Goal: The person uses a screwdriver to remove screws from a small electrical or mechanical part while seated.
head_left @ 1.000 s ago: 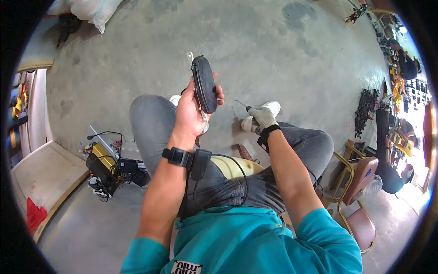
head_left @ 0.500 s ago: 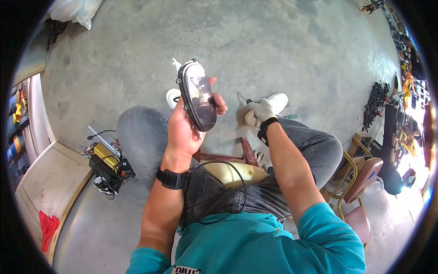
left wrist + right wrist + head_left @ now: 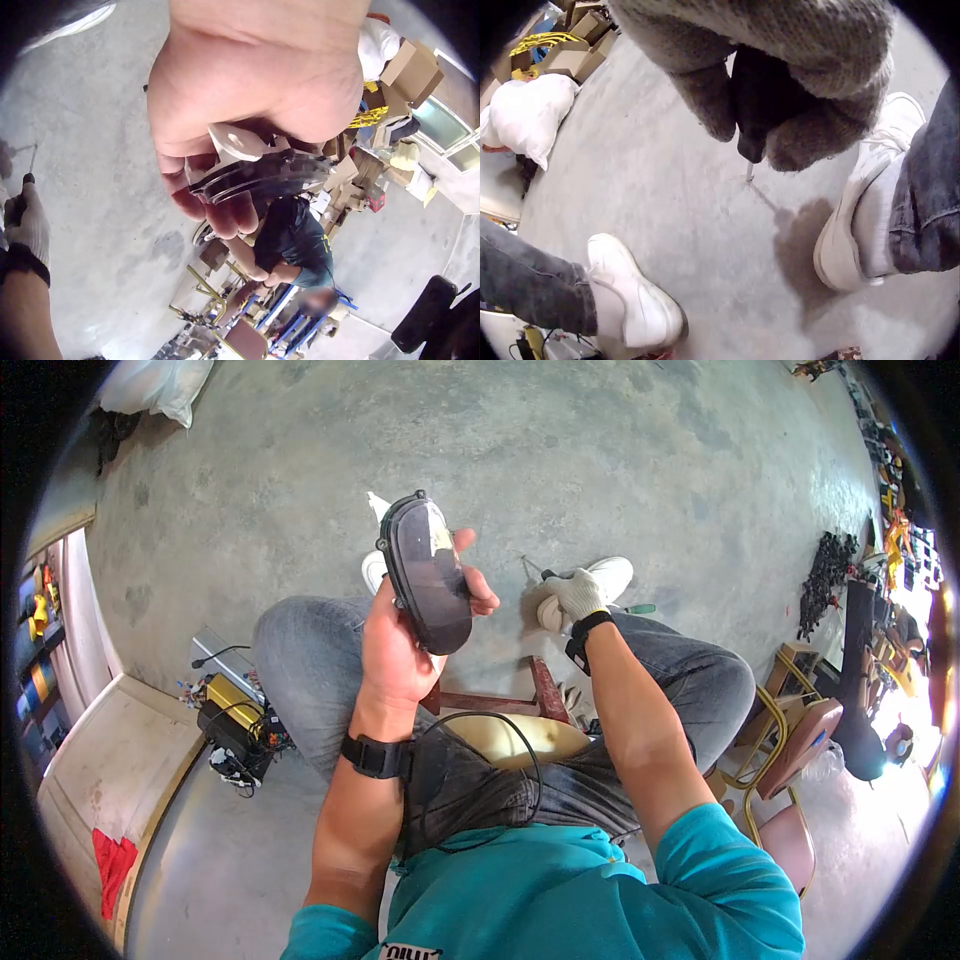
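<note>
In the head view my bare left hand (image 3: pixel 393 655) grips an oval dark display unit (image 3: pixel 432 575), which looks like a vehicle's instrument cluster. Its glossy face is turned up toward the head camera, and a white tab (image 3: pixel 378 506) juts from its far left edge. From the left wrist view, the fingers curl round the black casing (image 3: pixel 259 180). My right hand (image 3: pixel 577 596), in a knitted glove, holds a screwdriver (image 3: pixel 759 101) beside the right shoe, apart from the display unit. The thin shaft points down toward the floor, and the green handle end (image 3: pixel 640 608) sticks out behind.
A wooden stool leg (image 3: pixel 547 690) shows between my legs. Electronics with cables (image 3: pixel 238 710) sit left of my left knee; a gold-framed chair (image 3: pixel 800 745) stands to the right. A white sack (image 3: pixel 165 388) lies far left. Another person (image 3: pixel 292 244) is in the left wrist view's background.
The display unit has tipped so its glossy face turns toward the head camera, and it sits slightly lower in view. The right hand still holds the screwdriver, its green end now showing.
</note>
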A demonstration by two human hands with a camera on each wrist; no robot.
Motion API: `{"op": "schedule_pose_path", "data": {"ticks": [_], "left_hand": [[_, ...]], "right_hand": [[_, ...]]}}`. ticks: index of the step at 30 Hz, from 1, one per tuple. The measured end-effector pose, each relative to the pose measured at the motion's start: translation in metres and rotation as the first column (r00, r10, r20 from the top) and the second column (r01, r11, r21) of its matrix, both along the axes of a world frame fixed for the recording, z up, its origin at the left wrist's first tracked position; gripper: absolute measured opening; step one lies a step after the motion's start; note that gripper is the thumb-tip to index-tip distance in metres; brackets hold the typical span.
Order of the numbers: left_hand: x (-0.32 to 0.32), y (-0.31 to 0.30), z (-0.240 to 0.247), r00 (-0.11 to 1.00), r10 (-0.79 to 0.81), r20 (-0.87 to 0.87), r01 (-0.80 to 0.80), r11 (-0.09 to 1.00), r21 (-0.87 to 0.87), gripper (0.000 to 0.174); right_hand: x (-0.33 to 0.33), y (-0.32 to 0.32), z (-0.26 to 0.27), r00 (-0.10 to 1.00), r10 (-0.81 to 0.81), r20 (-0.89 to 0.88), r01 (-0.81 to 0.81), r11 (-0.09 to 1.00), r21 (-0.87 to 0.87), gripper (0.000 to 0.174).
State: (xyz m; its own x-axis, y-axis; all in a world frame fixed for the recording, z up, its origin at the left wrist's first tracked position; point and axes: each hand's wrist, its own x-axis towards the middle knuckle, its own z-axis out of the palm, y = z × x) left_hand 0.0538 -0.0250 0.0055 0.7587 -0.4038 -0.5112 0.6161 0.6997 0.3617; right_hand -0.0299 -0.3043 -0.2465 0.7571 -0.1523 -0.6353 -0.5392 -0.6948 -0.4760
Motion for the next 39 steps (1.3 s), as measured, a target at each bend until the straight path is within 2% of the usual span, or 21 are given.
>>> {"op": "schedule_pose_path", "data": {"ticks": [2,5,8,12,14,17,21,23,25,26,29,37,39], "left_hand": [[0.0,0.0,0.001,1.0,0.01,-0.006,-0.011,1.0,-0.025,0.059],[0.001,-0.003,0.003,1.0,0.023,0.002,-0.023,0.999,0.034,0.059],[0.0,0.003,-0.002,1.0,0.009,0.012,-0.009,1.0,0.024,0.06],[-0.002,0.01,-0.011,0.998,-0.003,0.063,0.005,0.999,-0.046,0.058],[-0.003,0.01,-0.012,0.998,0.002,0.068,0.003,0.997,-0.071,0.054],[-0.009,0.011,-0.015,0.995,-0.037,0.088,0.036,0.999,0.011,0.053],[-0.016,0.019,-0.031,0.991,-0.076,0.111,0.081,0.996,-0.045,0.054],[-0.02,0.018,-0.025,0.991,-0.071,0.117,0.074,0.997,-0.023,0.053],[-0.023,0.018,-0.028,0.999,-0.027,0.03,0.026,0.999,0.04,0.053],[-0.025,0.021,-0.034,0.994,-0.08,0.077,0.074,0.994,0.086,0.053],[-0.034,0.027,-0.029,0.985,-0.137,0.105,0.124,0.985,0.121,0.055],[-0.047,0.035,-0.011,0.972,-0.149,0.184,0.144,0.989,0.042,0.054],[-0.052,0.033,-0.007,0.971,-0.152,0.184,0.163,0.985,-0.048,0.054]], "right_hand": [[0.021,0.015,0.04,0.948,-0.226,-0.222,0.198,0.97,-0.142,0.051],[0.025,0.013,0.061,0.947,-0.215,-0.24,0.208,0.977,-0.056,0.052],[0.027,0.012,0.075,0.936,-0.282,-0.212,0.294,0.955,0.027,0.052],[0.031,0.001,0.087,0.935,-0.291,-0.204,0.315,0.944,0.099,0.046],[0.033,0.003,0.116,0.926,-0.368,-0.08,0.376,0.899,0.225,0.042],[0.036,0.001,0.154,0.929,-0.371,-0.004,0.357,0.892,0.279,0.042],[0.034,0.007,0.236,0.911,-0.406,0.064,0.346,0.841,0.416,0.043],[0.025,0.009,0.271,0.918,-0.385,0.092,0.314,0.85,0.424,0.041],[0.013,0.012,0.301,0.898,-0.401,0.18,0.284,0.842,0.46,0.038],[0.007,0.013,0.316,0.89,-0.417,0.187,0.298,0.839,0.456,0.035],[-0.013,0.012,0.333,0.867,-0.453,0.209,0.298,0.806,0.511,0.035],[-0.051,0.02,0.346,0.874,-0.434,0.217,0.262,0.799,0.542,0.035],[-0.055,0.023,0.349,0.874,-0.432,0.22,0.264,0.805,0.531,0.041]]}}
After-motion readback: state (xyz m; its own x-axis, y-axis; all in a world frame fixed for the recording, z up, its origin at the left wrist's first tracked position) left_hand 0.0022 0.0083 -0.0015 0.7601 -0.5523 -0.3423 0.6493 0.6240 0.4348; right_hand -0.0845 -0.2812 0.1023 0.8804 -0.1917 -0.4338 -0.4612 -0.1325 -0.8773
